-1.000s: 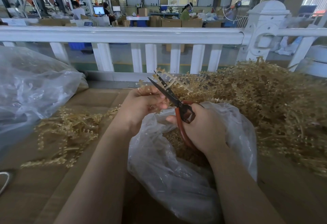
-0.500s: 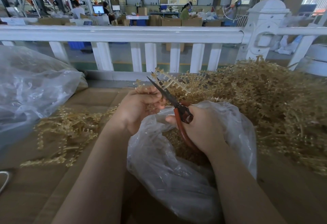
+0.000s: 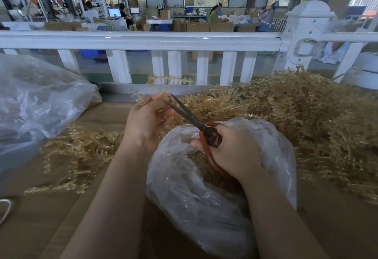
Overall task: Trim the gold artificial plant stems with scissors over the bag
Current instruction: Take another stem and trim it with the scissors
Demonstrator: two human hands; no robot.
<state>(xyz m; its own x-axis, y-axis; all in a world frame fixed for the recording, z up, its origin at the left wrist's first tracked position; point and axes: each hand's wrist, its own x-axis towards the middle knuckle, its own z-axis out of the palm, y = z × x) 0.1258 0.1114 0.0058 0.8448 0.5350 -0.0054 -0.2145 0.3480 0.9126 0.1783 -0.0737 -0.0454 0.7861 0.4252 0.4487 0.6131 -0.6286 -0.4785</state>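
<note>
Above the mouth of the clear plastic bag (image 3: 204,207), a gold stem (image 3: 163,82) is pinched in the curled fingers of the left hand (image 3: 147,123), its beaded sprig rising past the fingertips and arching to the right in front of the white railing (image 3: 143,40). Just beside those fingers lie the dark blades of the scissors (image 3: 185,113), drawn nearly together with their tips at the stem, touching or almost touching the left hand; whether they bite the stem cannot be told. From there the blades slant down and to the right to the red handles, which the right hand (image 3: 233,154) grips with fingers curled through and around them, directly over the bag. Inside the bag a heap of gold cuttings shows through the plastic. To the right and behind the bag a large pile of gold stems (image 3: 306,119) spreads over the brown cardboard surface (image 3: 41,217), and a smaller scatter of stems (image 3: 75,156) lies on the left, near the left forearm. Farther left sits a second, bigger clear bag (image 3: 36,103), crumpled and slightly blurred. Beyond the railing, a workshop floor holds cardboard boxes (image 3: 204,26), monitors and several seated people.
</note>
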